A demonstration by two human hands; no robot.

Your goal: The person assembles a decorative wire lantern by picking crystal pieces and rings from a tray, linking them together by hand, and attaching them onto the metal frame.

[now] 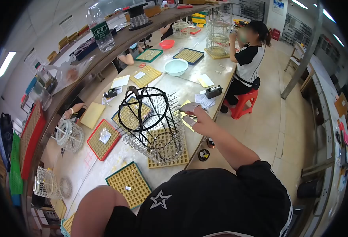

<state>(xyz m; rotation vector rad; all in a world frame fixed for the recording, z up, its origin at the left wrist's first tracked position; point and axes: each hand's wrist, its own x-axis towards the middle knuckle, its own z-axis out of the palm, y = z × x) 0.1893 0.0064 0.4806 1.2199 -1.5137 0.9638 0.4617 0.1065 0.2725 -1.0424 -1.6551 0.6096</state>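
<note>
A black metal frame [120, 112] with rings and upright bars stands on the table in front of me, hung with many clear bead strands [176, 138]. My right hand [199, 118] is beside the frame's right side, close to the hanging strands. Pale covers sit on its fingertips, and its thumb and forefinger are apart. Nothing can be made out between them. My left arm [97, 209] is bent at the lower left, with its hand outside the view. A yellow compartment tray [168, 161] lies under the frame, and a green-rimmed tray [130, 185] lies nearer me.
A red-rimmed tray [103, 139] and beaded wire frames [69, 136] are to the left. A pale blue basin [176, 68] and a tape dispenser [213, 92] stand farther off. A co-worker [251, 59] sits on a red stool [245, 102]. A shelf [126, 35] runs above the table.
</note>
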